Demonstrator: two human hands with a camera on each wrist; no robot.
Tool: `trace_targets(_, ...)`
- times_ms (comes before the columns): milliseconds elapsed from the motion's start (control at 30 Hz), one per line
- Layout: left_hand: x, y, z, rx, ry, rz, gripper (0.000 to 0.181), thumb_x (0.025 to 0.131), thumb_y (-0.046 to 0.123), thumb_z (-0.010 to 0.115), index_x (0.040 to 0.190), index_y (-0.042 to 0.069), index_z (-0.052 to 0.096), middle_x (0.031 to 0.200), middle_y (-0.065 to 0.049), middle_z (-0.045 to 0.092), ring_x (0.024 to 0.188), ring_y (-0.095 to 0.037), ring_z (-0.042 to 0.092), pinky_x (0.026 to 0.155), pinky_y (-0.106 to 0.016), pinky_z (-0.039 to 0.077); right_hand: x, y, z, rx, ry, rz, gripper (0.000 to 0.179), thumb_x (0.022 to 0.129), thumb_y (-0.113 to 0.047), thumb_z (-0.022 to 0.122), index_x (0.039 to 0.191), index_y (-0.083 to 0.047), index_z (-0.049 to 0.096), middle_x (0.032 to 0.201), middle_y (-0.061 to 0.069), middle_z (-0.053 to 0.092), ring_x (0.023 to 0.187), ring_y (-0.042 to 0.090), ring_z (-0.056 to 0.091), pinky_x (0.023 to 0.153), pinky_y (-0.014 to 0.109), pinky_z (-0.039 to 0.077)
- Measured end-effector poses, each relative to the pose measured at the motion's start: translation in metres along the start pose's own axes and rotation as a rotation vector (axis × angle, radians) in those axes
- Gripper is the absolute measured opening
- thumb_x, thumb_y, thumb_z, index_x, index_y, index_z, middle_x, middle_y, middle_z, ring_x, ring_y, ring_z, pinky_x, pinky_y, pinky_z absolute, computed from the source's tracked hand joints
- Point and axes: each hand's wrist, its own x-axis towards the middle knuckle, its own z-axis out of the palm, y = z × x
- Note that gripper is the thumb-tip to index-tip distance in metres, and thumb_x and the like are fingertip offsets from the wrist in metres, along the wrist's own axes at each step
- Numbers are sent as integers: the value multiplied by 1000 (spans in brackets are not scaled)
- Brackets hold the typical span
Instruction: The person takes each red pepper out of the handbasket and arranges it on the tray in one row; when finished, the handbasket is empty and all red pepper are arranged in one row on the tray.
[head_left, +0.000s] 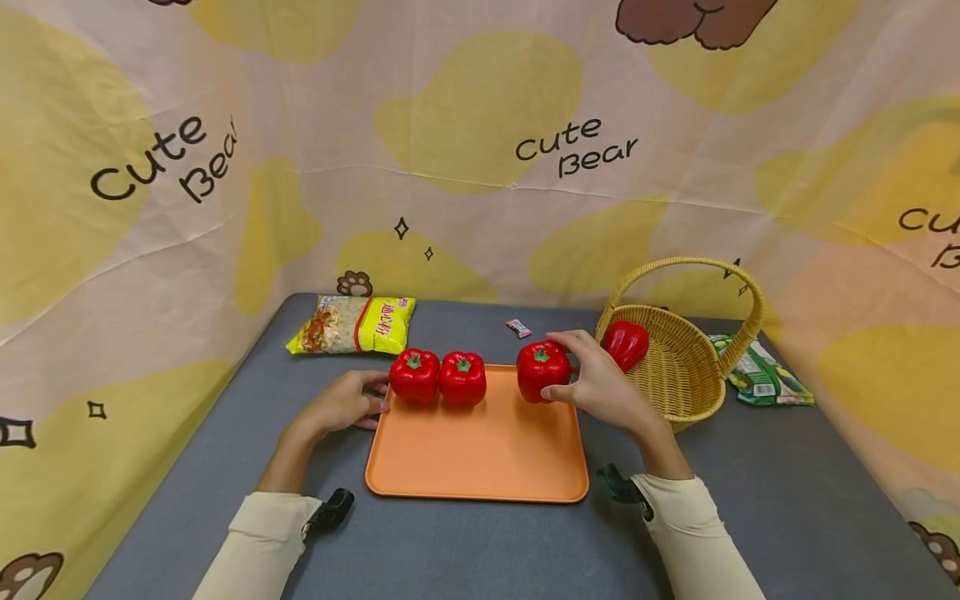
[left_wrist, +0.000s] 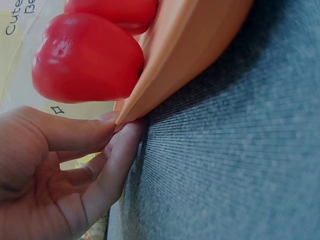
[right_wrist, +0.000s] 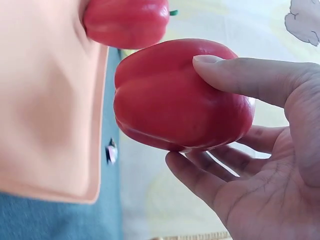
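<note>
My right hand (head_left: pixel 600 385) holds a red bell pepper (head_left: pixel 542 372) above the right back part of an orange tray (head_left: pixel 480 467). In the right wrist view, thumb and fingers wrap the sides of that pepper (right_wrist: pixel 170 95), which hangs clear of the tray. Two more red bell peppers, a left one (head_left: pixel 414 377) and its neighbour (head_left: pixel 462 379), sit side by side at the tray's back left. The left hand (head_left: pixel 347 403) is at the tray's left edge. Its thumb and fingers pinch the rim, as the left wrist view shows (left_wrist: pixel 95 145).
Right of the tray stands a wicker basket (head_left: pixel 675 367) with a tall handle and a red pepper (head_left: pixel 626 344) in it. A green packet (head_left: pixel 765 375) lies behind it. Farther back are a yellow food bag (head_left: pixel 356 325) and a small pink wrapped sweet (head_left: pixel 518 327).
</note>
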Motion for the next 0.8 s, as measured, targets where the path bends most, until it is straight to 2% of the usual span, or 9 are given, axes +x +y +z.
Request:
trace_targets(200,1,0,0,3,7,-16,58,99,-5,59,152,-17,41,135,-32,58,100,-24,70,78,-39,67,8,1,14,49,-8,9,79,80,-16,89,150,-9,54,145,16,53,125,37,59,101,54,59)
trace_targets(367,1,0,1,10,11,-25,58,99,-4,60,153,-16,42,135,-31,58,99,-23,70,78,-39,67,13,0,25,121,-29,23,81,80,-12,91,150,-9,50,150,17,51,128,40,60,101,52,60)
trace_targets(800,0,1,1,18,12,-27,57,99,-4,60,152,-16,42,134,-31,59,99,-23,70,78,-39,67,20,3,42,61,-32,52,87,80,-14,92,154,-5,47,150,17,53,132,37,56,108,57,54)
